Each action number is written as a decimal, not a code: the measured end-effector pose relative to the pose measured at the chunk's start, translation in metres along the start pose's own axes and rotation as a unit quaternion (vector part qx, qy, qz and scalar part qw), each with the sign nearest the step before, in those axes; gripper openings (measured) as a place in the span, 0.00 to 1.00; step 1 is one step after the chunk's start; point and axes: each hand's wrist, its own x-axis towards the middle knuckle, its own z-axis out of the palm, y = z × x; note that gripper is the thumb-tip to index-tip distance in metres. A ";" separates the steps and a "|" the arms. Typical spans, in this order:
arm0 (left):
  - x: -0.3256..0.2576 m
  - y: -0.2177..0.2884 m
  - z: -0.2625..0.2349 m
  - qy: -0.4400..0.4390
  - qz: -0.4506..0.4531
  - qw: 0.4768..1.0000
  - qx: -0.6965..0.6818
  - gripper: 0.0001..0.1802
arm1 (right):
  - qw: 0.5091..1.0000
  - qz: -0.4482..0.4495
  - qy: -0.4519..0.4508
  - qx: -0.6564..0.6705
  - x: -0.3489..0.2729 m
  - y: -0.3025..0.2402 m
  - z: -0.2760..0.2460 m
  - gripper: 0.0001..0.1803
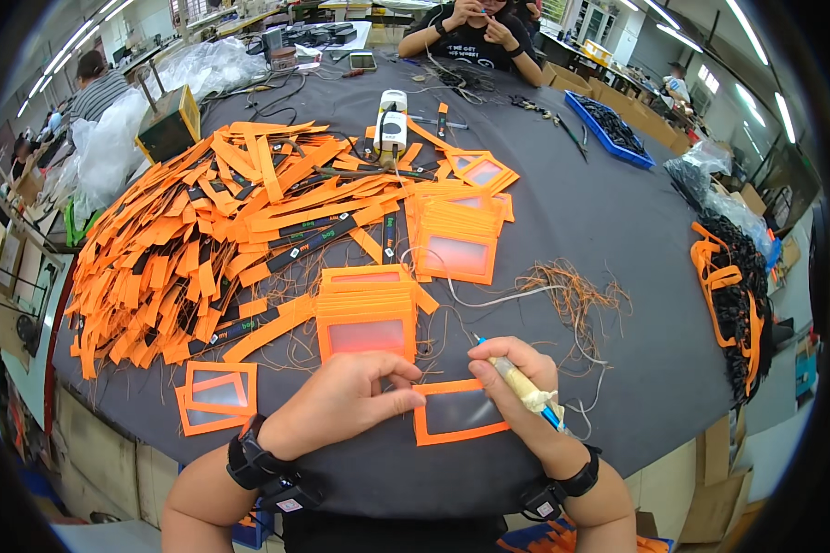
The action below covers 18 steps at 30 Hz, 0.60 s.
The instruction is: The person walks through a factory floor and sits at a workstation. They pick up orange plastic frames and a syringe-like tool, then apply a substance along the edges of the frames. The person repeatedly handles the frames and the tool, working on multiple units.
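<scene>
In front of me an orange-edged clear window pocket (461, 412) lies flat on the dark cloth. My right hand (523, 392) grips a pen-shaped tool (528, 391), wrapped in pale tape with blue at both ends; its thin tip points up and left above the pocket. My left hand (364, 398) has curled fingers with a gap to the thumb; nothing shows between them, and the thumb is at the pocket's left edge. Just beyond lies a stack of similar pockets (366, 334), with another stack (456, 255) behind it. Two loose pockets (218, 396) overlap left of my hand.
A large heap of orange and black straps (184, 249) covers the left of the table. A white power strip (392, 124), a pale cord (498, 302) and tangled thread (576, 295) lie beyond my hands. A blue tray (609, 129) stands far right; a person (480, 37) sits opposite.
</scene>
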 end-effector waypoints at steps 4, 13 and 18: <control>0.003 -0.021 0.009 -0.036 -0.025 0.998 -0.050 0.08 | 0.997 -0.055 0.000 -0.046 0.001 0.001 0.002 0.06; 0.006 -0.018 0.014 -0.010 0.014 0.999 -0.036 0.08 | 0.980 -0.161 0.018 -0.113 0.002 0.003 0.005 0.08; 0.005 -0.030 0.024 -0.028 0.009 0.996 -0.088 0.05 | 0.962 -0.241 0.030 -0.120 -0.001 0.006 0.014 0.11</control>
